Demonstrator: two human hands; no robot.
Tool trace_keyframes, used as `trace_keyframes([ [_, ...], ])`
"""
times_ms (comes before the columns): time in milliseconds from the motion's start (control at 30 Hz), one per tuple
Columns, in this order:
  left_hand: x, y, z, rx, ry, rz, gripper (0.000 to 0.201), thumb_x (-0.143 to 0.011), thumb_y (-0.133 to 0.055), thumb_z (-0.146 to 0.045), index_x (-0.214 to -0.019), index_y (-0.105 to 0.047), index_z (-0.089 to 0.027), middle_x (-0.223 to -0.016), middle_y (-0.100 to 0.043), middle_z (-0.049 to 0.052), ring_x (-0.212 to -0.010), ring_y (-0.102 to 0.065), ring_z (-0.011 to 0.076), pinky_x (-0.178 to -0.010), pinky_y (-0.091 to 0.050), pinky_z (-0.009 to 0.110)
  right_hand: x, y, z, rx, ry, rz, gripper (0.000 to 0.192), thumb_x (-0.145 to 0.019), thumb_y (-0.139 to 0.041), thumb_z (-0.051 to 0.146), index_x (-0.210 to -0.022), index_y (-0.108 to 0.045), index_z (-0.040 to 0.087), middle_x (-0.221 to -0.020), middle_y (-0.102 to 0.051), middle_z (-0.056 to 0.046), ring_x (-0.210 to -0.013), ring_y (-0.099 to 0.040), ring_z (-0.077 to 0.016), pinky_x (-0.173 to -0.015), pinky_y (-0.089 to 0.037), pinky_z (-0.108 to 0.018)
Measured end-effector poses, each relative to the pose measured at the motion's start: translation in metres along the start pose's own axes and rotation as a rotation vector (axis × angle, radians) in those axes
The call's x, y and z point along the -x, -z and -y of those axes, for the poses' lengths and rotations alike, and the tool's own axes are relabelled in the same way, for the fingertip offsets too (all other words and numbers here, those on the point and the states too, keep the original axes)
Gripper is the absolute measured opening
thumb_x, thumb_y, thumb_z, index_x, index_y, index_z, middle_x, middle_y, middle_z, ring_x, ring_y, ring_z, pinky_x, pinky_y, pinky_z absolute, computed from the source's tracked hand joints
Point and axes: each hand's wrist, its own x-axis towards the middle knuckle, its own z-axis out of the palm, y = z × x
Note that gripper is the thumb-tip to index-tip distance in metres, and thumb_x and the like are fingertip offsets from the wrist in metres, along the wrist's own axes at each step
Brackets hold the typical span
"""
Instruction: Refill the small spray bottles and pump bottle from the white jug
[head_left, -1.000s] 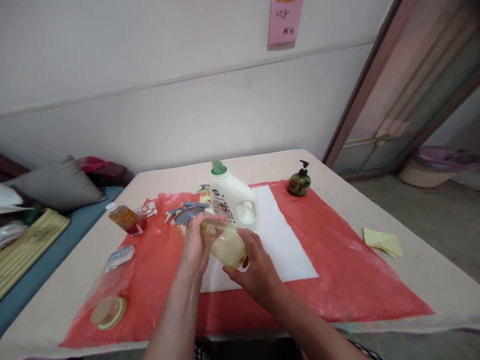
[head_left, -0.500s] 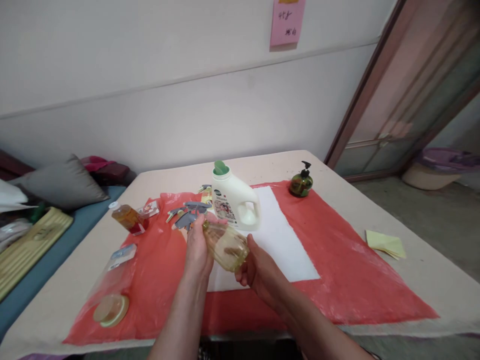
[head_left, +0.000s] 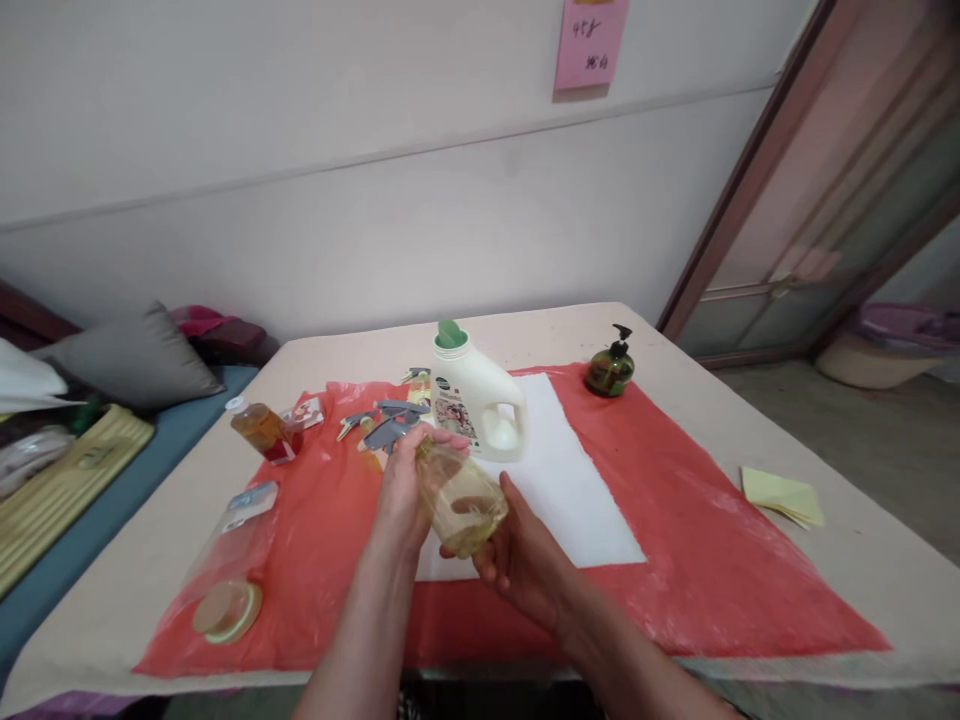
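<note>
Between my hands is a clear yellowish plastic bottle point(head_left: 461, 498), tilted with its neck toward the upper left. My left hand point(head_left: 409, 480) grips it at the neck end. My right hand point(head_left: 517, 550) holds the base end, fingers under it and thumb along the side. Just behind stands a white detergent jug point(head_left: 480, 385) with a green piece in its mouth. Grey spray trigger heads point(head_left: 390, 425) lie to the left of the jug, partly hidden by my left hand. Under the bottle lies a white sheet point(head_left: 577, 500).
A red plastic sheet point(head_left: 720, 580) covers much of the table. At left are an amber bottle point(head_left: 262, 428), a clear bag point(head_left: 236, 540) and a round lidded jar point(head_left: 229, 612). A green pump bottle point(head_left: 610, 370) stands at back right; yellow paper notes point(head_left: 780, 495) lie at far right.
The bottle has turned a little in my hands, its base dipping lower and my right fingers reaching further beneath it. The whole view has shifted slightly.
</note>
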Motion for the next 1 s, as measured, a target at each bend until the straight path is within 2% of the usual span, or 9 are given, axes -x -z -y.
trace_keyframes([
  [67, -0.002, 0.002, 0.002, 0.009, -0.049, -0.021, 0.032, -0.077, -0.069, -0.047, -0.08, -0.066, -0.015, -0.083, -0.075, 0.008, -0.082, -0.072, 0.0218, -0.076, -0.051, 0.03, -0.001, -0.002, -0.001, -0.02, -0.017, -0.023, 0.065, -0.092, -0.033, 0.074, -0.11, -0.055, 0.015, -0.069, -0.067, -0.005, -0.04, -0.054, -0.008, -0.035, -0.03, -0.015],
  [133, -0.004, 0.003, 0.004, -0.001, -0.092, -0.053, 0.034, -0.078, -0.067, -0.048, -0.081, -0.067, -0.014, -0.084, -0.075, 0.008, -0.082, -0.072, 0.0218, -0.077, -0.052, 0.031, -0.003, -0.003, -0.002, -0.006, 0.052, -0.049, 0.064, -0.09, -0.037, 0.074, -0.114, -0.053, 0.016, -0.074, -0.067, -0.004, -0.043, -0.055, -0.0077, -0.039, -0.034, -0.016],
  [200, -0.005, 0.002, 0.004, -0.011, -0.114, -0.091, 0.036, -0.078, -0.066, -0.049, -0.083, -0.067, -0.014, -0.084, -0.075, 0.009, -0.084, -0.072, 0.0229, -0.078, -0.052, 0.032, -0.003, -0.003, -0.003, 0.077, 0.165, -0.046, 0.066, -0.08, -0.06, 0.07, -0.121, -0.049, 0.019, -0.083, -0.067, -0.003, -0.047, -0.057, -0.0082, -0.042, -0.039, -0.018],
  [300, -0.007, 0.001, 0.002, 0.008, -0.116, -0.131, 0.037, -0.079, -0.065, -0.051, -0.082, -0.067, -0.014, -0.084, -0.075, 0.01, -0.086, -0.072, 0.0236, -0.079, -0.053, 0.034, -0.001, -0.001, -0.001, 0.341, 0.327, -0.097, 0.083, -0.058, -0.086, 0.039, -0.127, -0.043, 0.025, -0.097, -0.065, -0.001, -0.06, -0.06, -0.011, -0.048, -0.044, -0.021],
  [400, -0.009, 0.001, -0.005, 0.053, -0.188, -0.172, 0.038, -0.082, -0.062, -0.053, -0.08, -0.066, -0.015, -0.084, -0.075, 0.01, -0.087, -0.072, 0.0225, -0.081, -0.053, 0.033, 0.004, 0.002, 0.005, 0.593, 0.421, -0.179, 0.081, -0.058, -0.082, 0.023, -0.129, -0.042, 0.027, -0.107, -0.062, -0.002, -0.073, -0.059, -0.0119, -0.06, -0.048, -0.025],
  [500, -0.009, 0.005, -0.012, 0.008, -0.281, -0.176, 0.038, -0.082, -0.062, -0.053, -0.082, -0.066, -0.016, -0.086, -0.075, 0.009, -0.087, -0.071, 0.0213, -0.079, -0.052, 0.032, 0.006, 0.007, 0.012, 0.757, 0.491, -0.242, 0.081, -0.061, -0.079, 0.025, -0.132, -0.042, 0.028, -0.12, -0.058, -0.005, -0.078, -0.058, -0.013, -0.07, -0.05, -0.03],
  [633, -0.007, 0.008, -0.013, -0.163, -0.305, -0.137, 0.034, -0.077, -0.067, -0.05, -0.084, -0.069, -0.016, -0.091, -0.076, 0.009, -0.092, -0.071, 0.0232, -0.08, -0.051, 0.033, 0.007, 0.011, 0.015, 0.913, 0.572, -0.292, 0.083, -0.063, -0.078, 0.026, -0.136, -0.039, 0.029, -0.125, -0.057, -0.005, -0.081, -0.057, -0.0146, -0.073, -0.05, -0.032],
  [767, -0.005, 0.002, -0.005, -0.252, -0.229, -0.095, 0.041, -0.076, -0.067, -0.054, -0.088, -0.072, -0.015, -0.094, -0.076, 0.011, -0.093, -0.07, 0.0265, -0.082, -0.051, 0.036, 0.007, 0.01, 0.011, 0.989, 0.634, -0.299, 0.081, -0.063, -0.077, 0.022, -0.135, -0.039, 0.029, -0.127, -0.055, -0.004, -0.083, -0.056, -0.0149, -0.071, -0.05, -0.03],
  [1000, -0.004, 0.002, -0.008, -0.181, -0.098, -0.036, 0.049, -0.077, -0.065, -0.058, -0.096, -0.072, -0.013, -0.098, -0.076, 0.012, -0.095, -0.069, 0.0272, -0.084, -0.05, 0.037, 0.006, 0.008, 0.005, 0.975, 0.726, -0.306, 0.078, -0.064, -0.076, 0.019, -0.134, -0.042, 0.028, -0.12, -0.057, -0.003, -0.079, -0.056, -0.0136, -0.068, -0.05, -0.029],
])
